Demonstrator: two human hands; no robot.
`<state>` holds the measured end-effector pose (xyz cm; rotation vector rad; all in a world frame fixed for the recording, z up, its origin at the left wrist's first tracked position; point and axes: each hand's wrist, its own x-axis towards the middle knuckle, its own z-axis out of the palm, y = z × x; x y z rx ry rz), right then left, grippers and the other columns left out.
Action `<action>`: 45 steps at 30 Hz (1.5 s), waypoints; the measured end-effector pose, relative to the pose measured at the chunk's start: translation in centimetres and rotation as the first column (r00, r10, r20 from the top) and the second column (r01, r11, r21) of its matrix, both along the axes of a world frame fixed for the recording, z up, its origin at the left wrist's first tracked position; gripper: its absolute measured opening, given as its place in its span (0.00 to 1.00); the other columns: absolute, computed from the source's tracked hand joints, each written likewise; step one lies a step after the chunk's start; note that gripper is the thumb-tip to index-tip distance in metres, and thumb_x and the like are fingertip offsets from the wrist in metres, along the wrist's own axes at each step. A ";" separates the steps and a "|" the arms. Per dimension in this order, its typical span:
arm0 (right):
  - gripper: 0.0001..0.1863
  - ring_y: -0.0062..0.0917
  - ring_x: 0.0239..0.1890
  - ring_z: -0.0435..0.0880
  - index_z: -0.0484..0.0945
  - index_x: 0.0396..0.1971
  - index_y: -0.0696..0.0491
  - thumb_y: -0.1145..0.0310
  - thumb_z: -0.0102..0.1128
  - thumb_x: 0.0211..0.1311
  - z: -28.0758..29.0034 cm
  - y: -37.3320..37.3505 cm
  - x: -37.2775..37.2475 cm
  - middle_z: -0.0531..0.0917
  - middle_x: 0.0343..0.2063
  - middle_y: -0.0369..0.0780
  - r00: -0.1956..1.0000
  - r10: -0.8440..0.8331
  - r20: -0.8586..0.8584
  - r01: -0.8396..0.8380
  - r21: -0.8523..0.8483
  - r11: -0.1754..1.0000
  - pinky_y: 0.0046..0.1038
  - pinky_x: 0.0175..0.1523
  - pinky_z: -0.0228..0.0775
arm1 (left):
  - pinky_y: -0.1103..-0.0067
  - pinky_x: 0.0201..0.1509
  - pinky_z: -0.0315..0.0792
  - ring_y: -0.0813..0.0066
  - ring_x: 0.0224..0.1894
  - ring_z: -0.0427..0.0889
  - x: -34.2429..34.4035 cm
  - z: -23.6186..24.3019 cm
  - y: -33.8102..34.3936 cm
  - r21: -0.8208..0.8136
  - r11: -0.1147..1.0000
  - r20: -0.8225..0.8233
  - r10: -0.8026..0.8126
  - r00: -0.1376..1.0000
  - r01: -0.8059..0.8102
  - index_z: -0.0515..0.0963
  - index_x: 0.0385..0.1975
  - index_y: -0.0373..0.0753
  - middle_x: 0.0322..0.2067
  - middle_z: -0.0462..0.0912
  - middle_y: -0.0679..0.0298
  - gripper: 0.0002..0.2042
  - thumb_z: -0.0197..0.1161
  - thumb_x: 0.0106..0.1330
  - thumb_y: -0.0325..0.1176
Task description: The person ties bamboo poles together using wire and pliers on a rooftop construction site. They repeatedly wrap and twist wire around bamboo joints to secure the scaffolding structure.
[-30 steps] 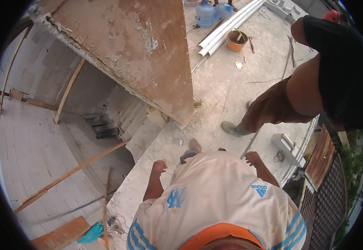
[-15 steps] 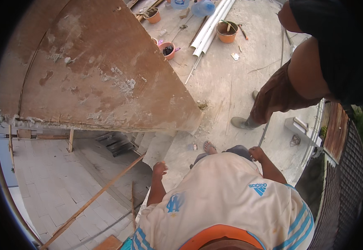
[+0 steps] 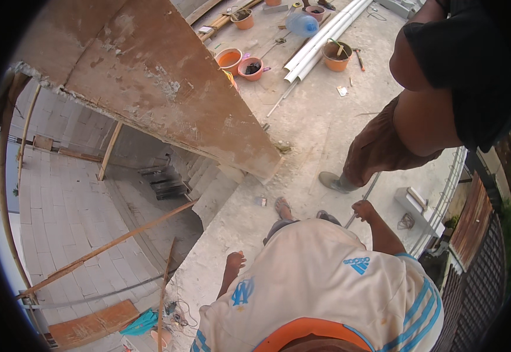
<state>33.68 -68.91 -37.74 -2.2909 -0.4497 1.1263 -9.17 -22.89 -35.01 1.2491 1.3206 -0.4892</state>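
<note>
My left hand (image 3: pixel 235 261) hangs beside my white shirt (image 3: pixel 320 276), above the pale concrete slab near its drop-off. Its fingers are curled, with a small pale tip showing at the thumb side that I cannot identify. My right hand (image 3: pixel 362 210) is raised at my other side, fingers closed; whatever they hold, if anything, is hidden. Neither hand touches the big plywood panel (image 3: pixel 167 82) ahead on the left, which has dried cement on it. My sandalled foot (image 3: pixel 283 207) stands on the slab.
Another person in brown trousers (image 3: pixel 378 141) and boots stands close on the right. Concrete stairs (image 3: pixel 208 182) descend at the left, crossed by a wooden pole (image 3: pixel 108 249). Farther ahead lie white pipes (image 3: pixel 326 44), a bucket (image 3: pixel 337 56) and tubs (image 3: pixel 250 68). A roof (image 3: pixel 469 211) lies below right.
The view has shifted and turned, showing more of the stairwell and an orange tub. My left hand is lower and nearer my body. Both my feet now show on the slab.
</note>
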 end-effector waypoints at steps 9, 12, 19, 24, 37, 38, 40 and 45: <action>0.08 0.27 0.22 0.82 0.77 0.22 0.57 0.68 0.55 0.52 3.3 -7.7 -7.9 0.79 0.20 0.40 0.808 -0.544 -0.228 0.488 -0.258 0.834 0.29 0.21 0.76 | 0.71 0.36 0.73 0.69 0.36 0.79 -1.4 0.1 -4.1 -0.013 0.897 0.022 -0.441 0.897 0.442 0.74 0.34 0.40 0.30 0.77 0.65 0.10 0.57 0.62 0.41; 0.08 0.28 0.22 0.83 0.77 0.23 0.57 0.66 0.57 0.51 -1.7 -11.1 -14.2 0.81 0.23 0.41 0.899 -0.435 -0.048 0.430 -0.084 0.899 0.29 0.20 0.73 | 0.71 0.37 0.73 0.69 0.36 0.79 0.3 -2.0 0.7 -0.040 0.819 0.022 -0.572 0.820 0.572 0.74 0.33 0.40 0.29 0.77 0.65 0.11 0.56 0.63 0.42; 0.09 0.30 0.28 0.84 0.78 0.33 0.54 0.70 0.56 0.51 -4.0 -13.0 -31.2 0.82 0.29 0.40 0.856 -0.475 -0.204 0.424 -0.249 0.871 0.32 0.31 0.78 | 0.74 0.35 0.71 0.72 0.34 0.78 7.0 -1.1 4.5 0.036 0.860 -0.011 -0.509 0.861 0.509 0.74 0.30 0.41 0.26 0.76 0.67 0.12 0.55 0.64 0.44; 0.16 0.31 0.33 0.85 0.78 0.44 0.54 0.70 0.52 0.55 -2.8 -13.5 -41.2 0.82 0.39 0.41 0.930 -0.291 -0.224 0.236 -0.240 0.942 0.30 0.31 0.83 | 0.77 0.32 0.69 0.76 0.31 0.76 14.2 9.5 -4.6 0.113 0.694 -0.051 -0.710 0.702 0.711 0.74 0.30 0.41 0.25 0.76 0.68 0.12 0.56 0.63 0.44; 0.16 0.37 0.33 0.83 0.78 0.39 0.57 0.63 0.54 0.55 -6.9 -26.6 -43.7 0.81 0.34 0.46 0.356 -0.872 -0.336 0.906 -0.104 0.410 0.40 0.31 0.76 | 0.70 0.36 0.73 0.68 0.35 0.80 22.4 5.2 -17.8 0.064 0.592 -0.120 -0.795 0.595 0.803 0.74 0.37 0.36 0.31 0.78 0.61 0.15 0.61 0.60 0.42; 0.15 0.36 0.32 0.83 0.78 0.38 0.56 0.63 0.54 0.54 -6.7 -29.4 -41.7 0.81 0.34 0.46 0.128 -0.911 -0.392 0.968 -0.150 0.201 0.39 0.31 0.76 | 0.70 0.36 0.73 0.68 0.35 0.80 23.7 5.2 -20.2 0.038 0.648 -0.209 -0.739 0.640 0.761 0.74 0.37 0.35 0.31 0.78 0.61 0.15 0.61 0.60 0.42; 0.11 0.29 0.28 0.83 0.79 0.34 0.55 0.67 0.55 0.52 -1.0 -32.3 -36.8 0.82 0.30 0.42 -0.184 -0.902 -0.389 0.941 -0.335 -0.048 0.36 0.29 0.75 | 0.70 0.36 0.74 0.68 0.35 0.80 25.3 5.8 -24.6 0.044 0.634 -0.160 -0.758 0.632 0.772 0.74 0.37 0.35 0.31 0.79 0.61 0.15 0.61 0.60 0.42; 0.20 0.35 0.30 0.80 0.75 0.45 0.57 0.60 0.53 0.56 1.4 -45.3 -31.0 0.80 0.34 0.46 -0.014 -0.930 -0.368 0.971 -0.229 0.075 0.40 0.29 0.74 | 0.69 0.37 0.74 0.67 0.36 0.80 27.6 6.8 -33.9 -0.026 0.681 -0.117 -0.730 0.674 0.732 0.74 0.38 0.35 0.31 0.79 0.60 0.17 0.62 0.59 0.44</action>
